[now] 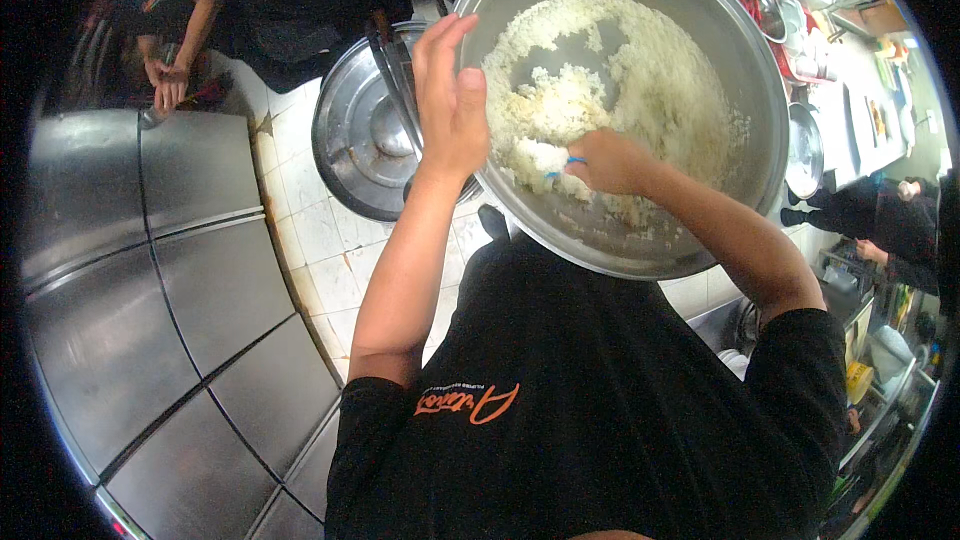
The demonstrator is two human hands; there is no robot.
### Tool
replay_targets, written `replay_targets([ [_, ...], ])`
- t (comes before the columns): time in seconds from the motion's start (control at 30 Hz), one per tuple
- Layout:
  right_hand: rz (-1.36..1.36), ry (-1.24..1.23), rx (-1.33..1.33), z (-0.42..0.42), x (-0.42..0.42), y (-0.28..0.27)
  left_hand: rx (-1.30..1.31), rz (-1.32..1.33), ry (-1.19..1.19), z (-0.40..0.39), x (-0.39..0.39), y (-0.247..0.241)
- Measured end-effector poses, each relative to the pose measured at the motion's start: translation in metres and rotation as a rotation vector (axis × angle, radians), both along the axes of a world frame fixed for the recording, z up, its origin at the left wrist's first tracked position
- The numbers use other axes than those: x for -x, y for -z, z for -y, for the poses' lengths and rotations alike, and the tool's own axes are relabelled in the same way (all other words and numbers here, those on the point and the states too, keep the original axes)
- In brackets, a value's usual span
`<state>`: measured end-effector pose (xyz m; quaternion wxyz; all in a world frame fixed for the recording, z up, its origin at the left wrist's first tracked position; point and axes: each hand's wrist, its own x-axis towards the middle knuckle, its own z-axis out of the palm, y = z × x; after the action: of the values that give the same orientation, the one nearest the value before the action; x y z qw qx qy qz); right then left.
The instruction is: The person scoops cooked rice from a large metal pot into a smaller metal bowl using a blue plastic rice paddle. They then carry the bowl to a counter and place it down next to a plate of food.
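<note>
A large round metal bowl of cooked white rice is before me. My left hand rests its palm and thumb against the bowl's left rim, with the fingers raised and nothing in its grasp. Over the lower middle of the bowl, my right hand is closed on a blue utensil, of which only small blue parts show. The rest of the utensil is hidden by rice and fingers. Clumped rice lies just left of that hand, and some of the bowl's bottom shows between the heaps.
A round metal lid or pan lies lower left of the bowl, with dark-handled tongs or a similar tool across it. Steel cabinets line the left. One person stands upper left, another at right by a counter with trays and bowls.
</note>
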<state>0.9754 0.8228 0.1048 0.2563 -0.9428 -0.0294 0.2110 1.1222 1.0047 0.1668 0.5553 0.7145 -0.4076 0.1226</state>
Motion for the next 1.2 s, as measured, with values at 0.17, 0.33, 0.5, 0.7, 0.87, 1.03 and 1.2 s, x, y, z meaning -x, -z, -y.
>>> replay_targets([
  [0.17,0.048,0.042,-0.198,0.019,0.031,-0.034,-0.060,0.032,-0.018,0.007,0.001,-0.001],
  [0.33,-0.001,0.337,-0.371,0.046,0.070,-0.110,-0.056,-0.021,-0.057,-0.001,0.000,0.008],
  [0.5,0.222,0.715,-0.475,0.119,0.146,-0.160,-0.161,-0.153,-0.132,0.002,0.015,-0.004],
  [0.7,0.465,1.286,-0.301,0.245,0.257,-0.116,-0.197,-0.169,-0.079,0.003,0.004,0.005],
  [0.87,0.381,1.345,0.610,0.336,0.290,0.044,-0.245,-0.134,-0.068,0.009,0.009,-0.002],
  [1.03,0.329,1.346,0.806,0.359,0.285,0.035,-0.201,-0.145,-0.073,0.010,0.009,-0.001],
  [1.2,0.577,1.203,0.443,0.288,0.193,-0.134,-0.306,-0.034,-0.138,0.006,0.013,-0.011],
])
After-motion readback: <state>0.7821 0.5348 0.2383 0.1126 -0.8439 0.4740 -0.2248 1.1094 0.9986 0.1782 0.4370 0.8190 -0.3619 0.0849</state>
